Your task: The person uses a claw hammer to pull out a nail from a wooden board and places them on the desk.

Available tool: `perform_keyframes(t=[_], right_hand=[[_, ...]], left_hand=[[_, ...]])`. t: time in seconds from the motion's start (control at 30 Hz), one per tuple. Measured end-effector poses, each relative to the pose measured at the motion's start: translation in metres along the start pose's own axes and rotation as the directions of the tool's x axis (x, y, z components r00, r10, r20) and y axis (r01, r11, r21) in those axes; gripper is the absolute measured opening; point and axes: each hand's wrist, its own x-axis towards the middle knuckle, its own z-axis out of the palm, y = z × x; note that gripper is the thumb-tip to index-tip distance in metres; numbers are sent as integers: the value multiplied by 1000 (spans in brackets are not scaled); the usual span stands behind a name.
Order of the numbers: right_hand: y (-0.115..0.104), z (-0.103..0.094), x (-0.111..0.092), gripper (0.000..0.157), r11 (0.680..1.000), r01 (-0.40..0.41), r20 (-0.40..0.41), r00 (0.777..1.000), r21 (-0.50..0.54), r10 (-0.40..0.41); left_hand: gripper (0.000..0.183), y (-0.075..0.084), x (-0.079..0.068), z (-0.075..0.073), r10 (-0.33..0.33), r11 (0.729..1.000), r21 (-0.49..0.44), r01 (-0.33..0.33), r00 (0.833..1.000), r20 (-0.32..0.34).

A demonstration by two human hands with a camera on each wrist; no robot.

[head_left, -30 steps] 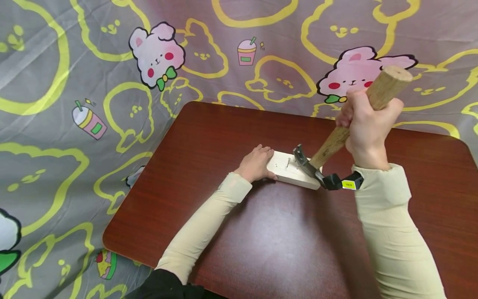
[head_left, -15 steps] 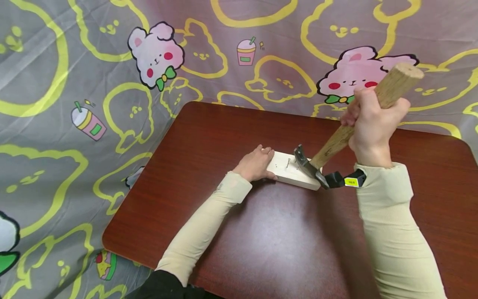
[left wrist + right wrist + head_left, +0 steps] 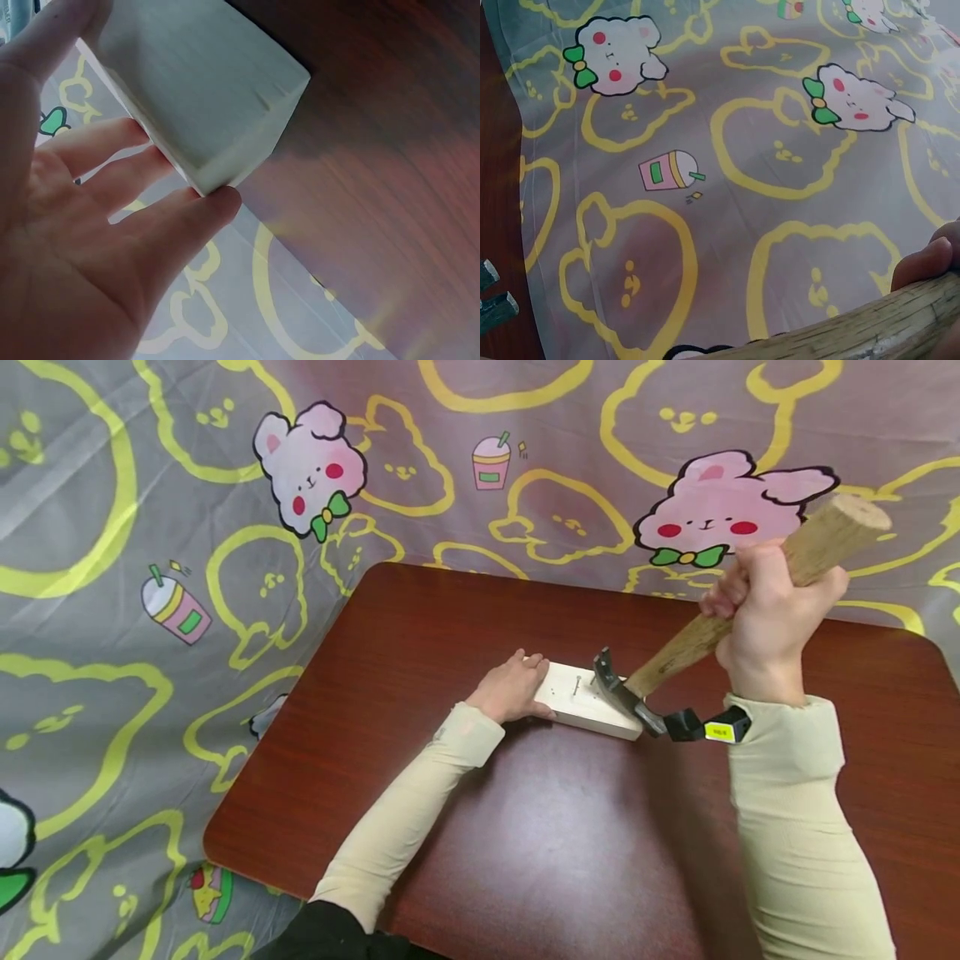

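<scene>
My right hand (image 3: 780,618) grips the wooden handle of a claw hammer (image 3: 678,647), whose butt end points up and to the right. The hammer's dark metal head overlaps the right part of a pale wooden board (image 3: 600,720), claw tips raised toward the left. In the right wrist view, the handle (image 3: 855,330) crosses the bottom corner and the two claw prongs (image 3: 499,311) show at lower left. One nail (image 3: 577,685) stands up from the board, and another is partly hidden beside the claw. My left hand (image 3: 510,687) holds the board's left end, thumb and fingers against its edges (image 3: 187,90).
The board lies on a dark red-brown table (image 3: 450,618) with rounded corners. A grey curtain (image 3: 420,468) printed with yellow outlines and rabbit faces hangs behind the table and along its left side. A black wrist mount (image 3: 693,725) sits below my right hand.
My right hand has moved to the right, tipping the hammer's handle further that way. The hammer's head has shifted only slightly. My left hand and the board stay in place.
</scene>
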Motion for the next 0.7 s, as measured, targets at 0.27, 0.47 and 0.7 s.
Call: perform_keyframes(t=[0.27, 0.47, 0.7], right_hand=[[-6, -6, -2, 25, 998, -32, -35, 999, 45, 33], [-8, -9, -4, 25, 999, -31, -40, 999, 45, 33], [-8, -11, -10, 26, 999, 11, -28, 1000, 30, -10]], left_hand=[[90, 0, -1, -1, -11, 1000, -2, 11, 1000, -9], [88, 1, -3, 0, -6, 1000, -9, 6, 1000, -23], [87, 1, -5, 3, -16, 1000, -13, 16, 999, -33]])
